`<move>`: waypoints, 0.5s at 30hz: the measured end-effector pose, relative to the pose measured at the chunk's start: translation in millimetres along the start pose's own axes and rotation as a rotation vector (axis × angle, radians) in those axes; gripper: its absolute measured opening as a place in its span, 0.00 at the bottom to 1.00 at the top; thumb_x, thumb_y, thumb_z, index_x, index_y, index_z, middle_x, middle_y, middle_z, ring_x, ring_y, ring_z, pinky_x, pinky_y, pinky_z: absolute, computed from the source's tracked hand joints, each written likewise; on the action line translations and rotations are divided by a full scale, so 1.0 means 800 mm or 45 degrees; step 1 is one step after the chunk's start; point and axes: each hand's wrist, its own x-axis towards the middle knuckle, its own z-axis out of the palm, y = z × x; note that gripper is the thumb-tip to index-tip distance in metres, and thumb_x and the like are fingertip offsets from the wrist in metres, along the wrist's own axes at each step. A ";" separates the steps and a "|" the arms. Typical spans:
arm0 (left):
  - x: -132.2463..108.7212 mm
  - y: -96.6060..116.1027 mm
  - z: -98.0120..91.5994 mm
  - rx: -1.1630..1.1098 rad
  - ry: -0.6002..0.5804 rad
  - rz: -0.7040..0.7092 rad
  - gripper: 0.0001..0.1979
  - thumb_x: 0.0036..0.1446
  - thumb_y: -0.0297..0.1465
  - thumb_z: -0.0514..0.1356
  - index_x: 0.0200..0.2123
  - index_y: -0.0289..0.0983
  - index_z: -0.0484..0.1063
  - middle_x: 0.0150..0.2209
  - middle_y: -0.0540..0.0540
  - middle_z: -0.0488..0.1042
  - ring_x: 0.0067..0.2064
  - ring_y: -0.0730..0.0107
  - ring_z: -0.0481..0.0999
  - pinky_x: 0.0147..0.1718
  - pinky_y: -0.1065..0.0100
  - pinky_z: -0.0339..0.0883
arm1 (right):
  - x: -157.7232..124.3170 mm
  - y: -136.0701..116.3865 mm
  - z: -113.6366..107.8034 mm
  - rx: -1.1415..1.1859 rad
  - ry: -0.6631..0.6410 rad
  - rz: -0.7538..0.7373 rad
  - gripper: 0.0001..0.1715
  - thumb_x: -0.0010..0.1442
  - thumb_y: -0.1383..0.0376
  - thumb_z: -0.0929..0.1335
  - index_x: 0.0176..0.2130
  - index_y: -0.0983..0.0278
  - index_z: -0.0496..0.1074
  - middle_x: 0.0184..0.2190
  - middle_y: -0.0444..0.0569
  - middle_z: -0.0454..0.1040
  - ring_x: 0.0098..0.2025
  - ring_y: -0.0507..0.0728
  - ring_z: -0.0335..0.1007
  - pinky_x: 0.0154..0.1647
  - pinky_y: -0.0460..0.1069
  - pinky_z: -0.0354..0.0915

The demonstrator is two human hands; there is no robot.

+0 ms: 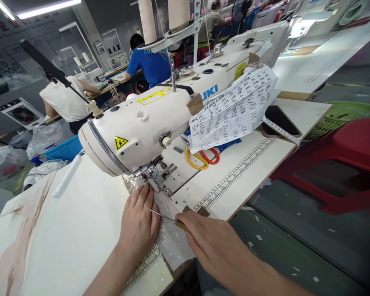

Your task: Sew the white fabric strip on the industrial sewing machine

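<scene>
- White, translucent material [174,246] lies on the counter [89,213], running from the metal parts beneath the sewing machine's [151,127] head down to the near edge; a snag there could pull it askew.
- Left hand [138,213]: fingers outstretched, pressing on the material, closed round nothing visible. Its fingertips sit just beside those metal parts, so feeding too fast could carry them under the needle.
- Right hand [206,232]: grip wrapped round the wooden handle of an awl [176,222]. The bare point reaches the left hand's thumb side; a slip could prick skin or pierce the material.
- Farther back, a handwritten paper [231,113] droops close to a yellow loop handle [198,167]; grabbing that handle carelessly might tear the paper.
</scene>
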 end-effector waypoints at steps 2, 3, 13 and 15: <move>0.002 -0.001 -0.001 0.025 -0.007 -0.038 0.18 0.64 0.28 0.48 0.55 0.29 0.65 0.55 0.35 0.68 0.59 0.52 0.63 0.55 0.51 0.64 | 0.001 0.000 0.009 -0.037 0.021 0.005 0.22 0.52 0.81 0.62 0.45 0.63 0.63 0.33 0.47 0.71 0.29 0.57 0.69 0.23 0.50 0.53; 0.004 0.000 -0.002 0.042 -0.010 -0.067 0.18 0.64 0.28 0.49 0.55 0.28 0.66 0.55 0.35 0.68 0.58 0.51 0.64 0.53 0.50 0.65 | 0.002 0.000 0.011 -0.049 0.018 0.014 0.22 0.52 0.81 0.63 0.44 0.63 0.63 0.33 0.47 0.71 0.29 0.57 0.69 0.23 0.49 0.52; 0.006 -0.013 -0.002 0.177 0.007 -0.055 0.20 0.59 0.24 0.51 0.54 0.27 0.67 0.52 0.35 0.71 0.57 0.48 0.64 0.53 0.49 0.63 | 0.028 -0.010 -0.016 0.118 -0.384 0.168 0.16 0.61 0.80 0.63 0.46 0.67 0.67 0.37 0.50 0.73 0.34 0.58 0.74 0.27 0.50 0.60; 0.004 -0.017 -0.003 0.191 0.012 -0.046 0.20 0.59 0.22 0.50 0.54 0.28 0.68 0.53 0.37 0.72 0.57 0.48 0.65 0.53 0.50 0.62 | 0.026 -0.012 -0.017 0.170 -0.419 0.168 0.16 0.61 0.80 0.62 0.46 0.66 0.67 0.38 0.50 0.73 0.35 0.59 0.74 0.28 0.50 0.62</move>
